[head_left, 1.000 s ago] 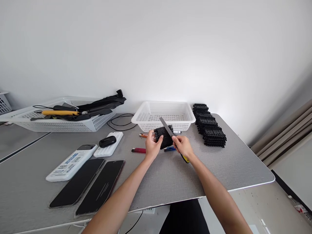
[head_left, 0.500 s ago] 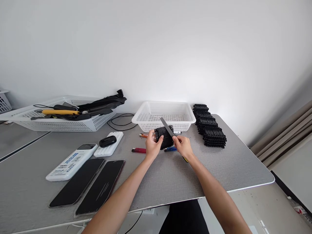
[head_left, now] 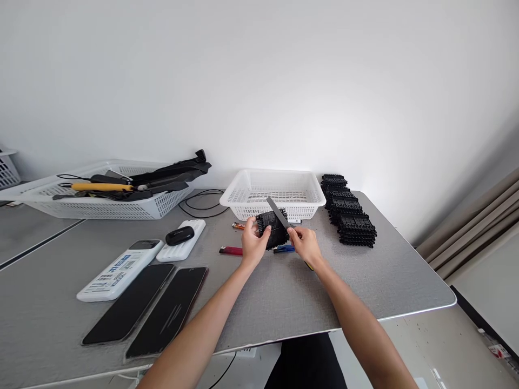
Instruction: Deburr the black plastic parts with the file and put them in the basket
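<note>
My left hand (head_left: 253,246) is closed round a black ribbed plastic part (head_left: 272,227), holding it just above the grey table (head_left: 284,292). My right hand (head_left: 305,244) grips a flat metal file (head_left: 277,212) with a yellow-and-black handle; the blade lies slantwise across the top of the part. Stacks of the same black parts (head_left: 349,215) stand in a row to the right. An empty white basket (head_left: 274,193) sits right behind my hands.
Three lighters lie near my hands: red (head_left: 231,250), orange (head_left: 238,226), blue (head_left: 283,248). On the left are two dark phones (head_left: 168,310), a white calculator (head_left: 119,269), a white power bank with a black case (head_left: 180,235), and a basket of tools (head_left: 101,195). A cable (head_left: 200,204) loops behind.
My right hand has slid the file a little back along the part, and less of the yellow handle shows. My left hand and the part stay in place.
</note>
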`<state>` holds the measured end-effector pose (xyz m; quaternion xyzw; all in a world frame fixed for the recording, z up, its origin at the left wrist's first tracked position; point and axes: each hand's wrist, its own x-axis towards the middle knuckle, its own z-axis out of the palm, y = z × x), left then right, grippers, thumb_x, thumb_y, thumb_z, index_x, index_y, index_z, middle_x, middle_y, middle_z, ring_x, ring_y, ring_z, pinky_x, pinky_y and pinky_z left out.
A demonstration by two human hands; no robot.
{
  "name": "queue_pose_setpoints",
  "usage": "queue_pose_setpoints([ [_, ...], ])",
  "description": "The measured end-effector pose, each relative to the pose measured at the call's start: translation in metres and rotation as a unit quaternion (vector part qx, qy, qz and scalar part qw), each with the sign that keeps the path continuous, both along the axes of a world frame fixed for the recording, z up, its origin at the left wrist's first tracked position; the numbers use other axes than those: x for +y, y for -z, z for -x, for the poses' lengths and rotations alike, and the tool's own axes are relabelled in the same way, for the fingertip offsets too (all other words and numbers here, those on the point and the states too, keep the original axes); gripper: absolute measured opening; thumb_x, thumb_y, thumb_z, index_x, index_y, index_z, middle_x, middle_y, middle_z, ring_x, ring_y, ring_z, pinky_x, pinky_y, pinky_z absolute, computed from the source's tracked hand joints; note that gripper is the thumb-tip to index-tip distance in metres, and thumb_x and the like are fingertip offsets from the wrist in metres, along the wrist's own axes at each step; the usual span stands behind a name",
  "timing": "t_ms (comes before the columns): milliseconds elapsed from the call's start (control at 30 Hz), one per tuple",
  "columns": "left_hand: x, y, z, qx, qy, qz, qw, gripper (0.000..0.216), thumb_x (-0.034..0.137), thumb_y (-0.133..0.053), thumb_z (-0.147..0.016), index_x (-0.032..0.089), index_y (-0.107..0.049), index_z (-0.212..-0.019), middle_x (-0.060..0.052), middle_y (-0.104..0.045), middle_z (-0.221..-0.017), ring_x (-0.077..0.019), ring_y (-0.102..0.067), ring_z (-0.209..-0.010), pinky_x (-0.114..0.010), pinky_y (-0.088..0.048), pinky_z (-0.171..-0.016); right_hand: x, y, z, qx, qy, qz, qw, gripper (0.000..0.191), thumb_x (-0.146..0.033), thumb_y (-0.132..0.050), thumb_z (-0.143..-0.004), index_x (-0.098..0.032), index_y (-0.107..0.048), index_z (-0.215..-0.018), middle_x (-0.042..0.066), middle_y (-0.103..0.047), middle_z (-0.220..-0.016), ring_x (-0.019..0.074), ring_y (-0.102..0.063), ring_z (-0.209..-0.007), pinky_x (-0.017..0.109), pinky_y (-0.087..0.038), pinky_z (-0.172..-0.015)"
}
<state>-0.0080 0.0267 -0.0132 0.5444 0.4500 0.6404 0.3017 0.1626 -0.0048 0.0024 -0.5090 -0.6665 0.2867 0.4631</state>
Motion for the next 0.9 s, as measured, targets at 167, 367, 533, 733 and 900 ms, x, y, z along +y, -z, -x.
queue_pose_setpoints([
  [167, 0.0006, 0.0012, 0.0009, -0.009, 0.0, -0.008, 1.0, 0.035, 0.037, -0.07, -0.075, 0.021, -0.051, -0.1, -0.007, -0.07, -0.09, -0.0204, -0.069, -0.081, -0.029, -0.053, -0.069, -0.0006, 0.0001, 0.0003, 0.031, 0.009, -0.006, 0.999, 0.049, -0.055, -0.041, -0.094, -0.02, -0.049, -0.06, 0.0, -0.053, -0.052, 0.0113, -0.046, -0.044, 0.023, -0.033, -0.047],
  [367, 0.0017, 0.0032, 0.0015, -0.01, 0.007, -0.013, 1.0, 0.034, 0.037, -0.07, -0.076, 0.021, -0.051, -0.099, -0.006, -0.07, -0.089, -0.0191, -0.068, -0.078, -0.027, -0.052, -0.068, 0.0009, -0.0031, -0.0028, 0.055, 0.024, 0.015, 0.998, 0.05, -0.057, -0.042, -0.092, -0.019, -0.05, -0.06, -0.001, -0.052, -0.052, 0.0099, -0.045, -0.041, 0.022, -0.034, -0.044],
  [533, 0.0027, 0.0053, 0.0013, -0.003, 0.015, -0.022, 1.0, 0.034, 0.036, -0.069, -0.077, 0.021, -0.05, -0.101, -0.006, -0.07, -0.089, -0.0187, -0.068, -0.078, -0.027, -0.052, -0.067, -0.0009, -0.0054, 0.0013, 0.107, -0.057, 0.068, 0.99, 0.052, -0.062, -0.045, -0.09, -0.018, -0.051, -0.063, -0.002, -0.052, -0.051, 0.0081, -0.042, -0.036, 0.021, -0.032, -0.038],
  [733, -0.0002, 0.0025, -0.0003, 0.001, 0.029, -0.027, 0.999, 0.031, 0.035, -0.068, -0.079, 0.021, -0.05, -0.1, -0.005, -0.07, -0.089, -0.0181, -0.068, -0.077, -0.026, -0.051, -0.067, -0.0017, -0.0041, 0.0054, 0.106, -0.105, 0.112, 0.982, 0.052, -0.062, -0.048, -0.089, -0.018, -0.052, -0.062, -0.002, -0.052, -0.049, 0.0069, -0.04, -0.033, 0.02, -0.031, -0.035],
  [900, -0.0003, 0.0012, 0.0002, 0.004, 0.023, -0.023, 0.999, 0.032, 0.035, -0.068, -0.078, 0.021, -0.05, -0.1, -0.005, -0.07, -0.088, -0.0186, -0.068, -0.078, -0.027, -0.051, -0.068, -0.001, -0.0031, 0.0049, 0.114, -0.103, 0.111, 0.982, 0.052, -0.062, -0.048, -0.088, -0.018, -0.052, -0.062, -0.002, -0.052, -0.05, 0.0069, -0.041, -0.033, 0.02, -0.031, -0.034],
])
